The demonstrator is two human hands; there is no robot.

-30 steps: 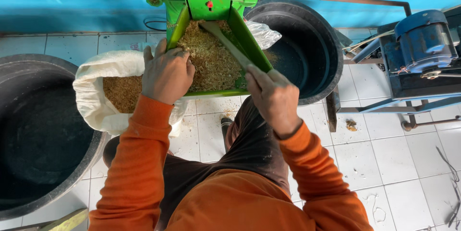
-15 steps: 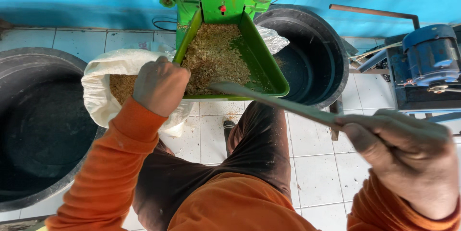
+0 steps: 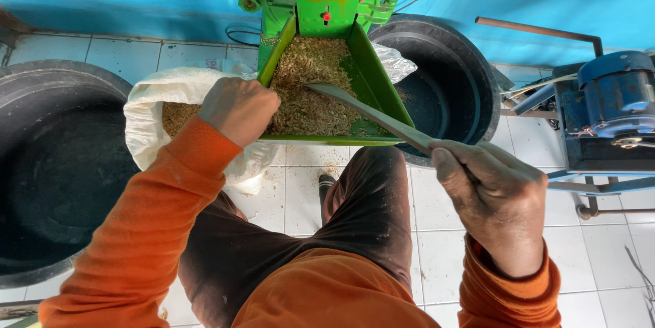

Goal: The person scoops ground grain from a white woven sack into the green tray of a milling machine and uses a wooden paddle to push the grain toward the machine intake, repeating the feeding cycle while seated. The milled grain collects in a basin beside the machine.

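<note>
One flat grey stick [image 3: 372, 113] — long, worn — pokes brown chaff [image 3: 307, 89].

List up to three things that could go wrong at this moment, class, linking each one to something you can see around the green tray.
1. The long flat stick in the right hand reaches into the chopped feed; a hard push might spill it over the green tray onto the tiled floor.
2. The left hand rests at the tray's edge beside the white sack; knocking the sack could tip its contents out.
</note>
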